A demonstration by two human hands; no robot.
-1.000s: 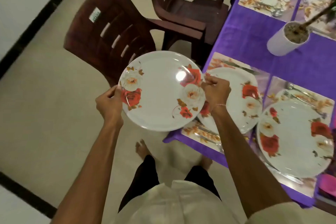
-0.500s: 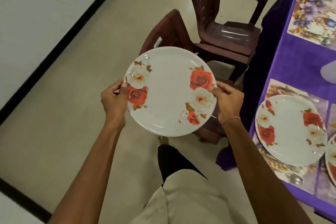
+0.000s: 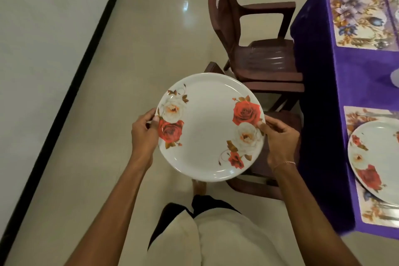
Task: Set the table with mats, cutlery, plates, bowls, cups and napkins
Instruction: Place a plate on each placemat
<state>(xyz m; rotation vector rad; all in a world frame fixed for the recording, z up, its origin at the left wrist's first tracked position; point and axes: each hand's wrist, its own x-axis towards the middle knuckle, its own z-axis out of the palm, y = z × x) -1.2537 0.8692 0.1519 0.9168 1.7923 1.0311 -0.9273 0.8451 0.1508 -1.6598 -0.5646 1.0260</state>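
We record the left hand point(image 3: 143, 134) gripping the left rim of the rose-patterned plate point(image 3: 209, 127), thumb on top; the right hand point(image 3: 280, 142) grips its right rim. The plate is held over the floor beside brown chairs point(image 3: 265, 56), left of the purple-clothed table point(image 3: 356, 77) bearing a second plate point(image 3: 375, 157).

Worn on the head; faced steeply down, close above left hand point(image 3: 144, 134) and right hand point(image 3: 280, 138) gripping a plate point(image 3: 207, 129), chairs point(image 3: 259, 60) ahead, only an edge of the surface point(image 3: 323, 71) at far right.
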